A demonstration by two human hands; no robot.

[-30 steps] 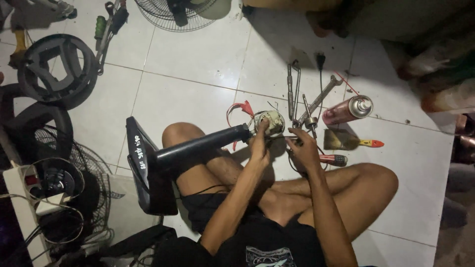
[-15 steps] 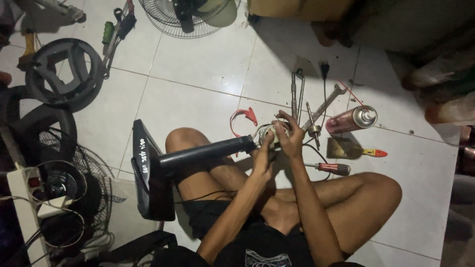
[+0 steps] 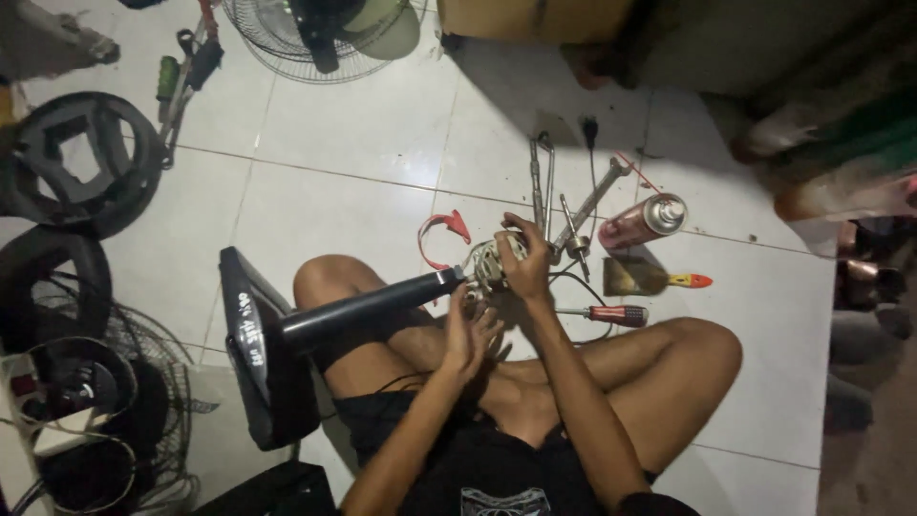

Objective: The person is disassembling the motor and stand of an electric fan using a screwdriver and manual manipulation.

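I sit cross-legged on a white tiled floor with a dark fan stand [image 3: 363, 308] lying across my lap, its square base [image 3: 258, 344] to my left. At the pole's far end is a pale fan motor [image 3: 489, 260] with wires. My right hand [image 3: 528, 260] is closed over the motor from above. My left hand [image 3: 468, 336] hovers just below the pole's end, fingers spread, holding nothing.
Just beyond the motor lie pliers [image 3: 542, 182], a soldering iron [image 3: 587, 205], a red spray can [image 3: 642, 222], a brush [image 3: 650, 277] and a red-handled screwdriver [image 3: 607, 313]. Fan grilles [image 3: 315, 38] and black fan parts [image 3: 76, 162] crowd the left and top edges.
My right hand has shifted onto the top of the motor and gripped it. My left hand has come off the motor and dropped toward my lap, fingers apart.
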